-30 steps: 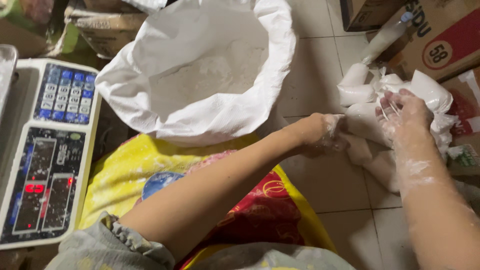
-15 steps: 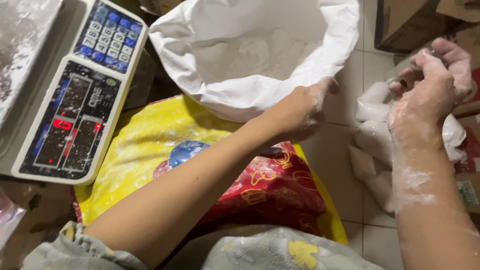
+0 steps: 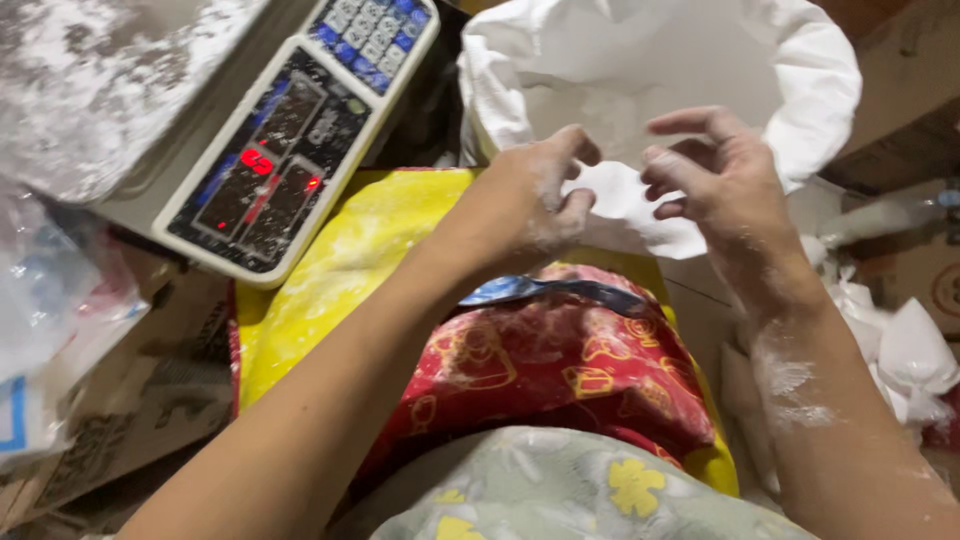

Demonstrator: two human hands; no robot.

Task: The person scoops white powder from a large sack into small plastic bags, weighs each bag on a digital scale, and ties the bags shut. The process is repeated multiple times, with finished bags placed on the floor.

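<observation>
My left hand [image 3: 530, 205] and my right hand [image 3: 715, 175], both dusted with white powder, are raised side by side in front of a large white sack [image 3: 820, 90] of white powder. Between them hangs a small thin white plastic bag [image 3: 625, 205]. The left thumb and fingers pinch its left edge. The right thumb and fingers hold its right edge, with the index finger stretched out above. The bag looks empty and limp.
An electronic scale [image 3: 290, 140] with red digits and a powder-dusted platter [image 3: 100, 80] stands at upper left. A yellow and red sack [image 3: 560, 370] lies under my arms. Small filled white bags [image 3: 910, 350] are piled at right. Cardboard [image 3: 130, 400] and clear plastic bags [image 3: 50, 290] lie at left.
My right hand came away from the pile of small bags at right and rose toward the sack. My left hand rose to meet it, and both now hold a small bag.
</observation>
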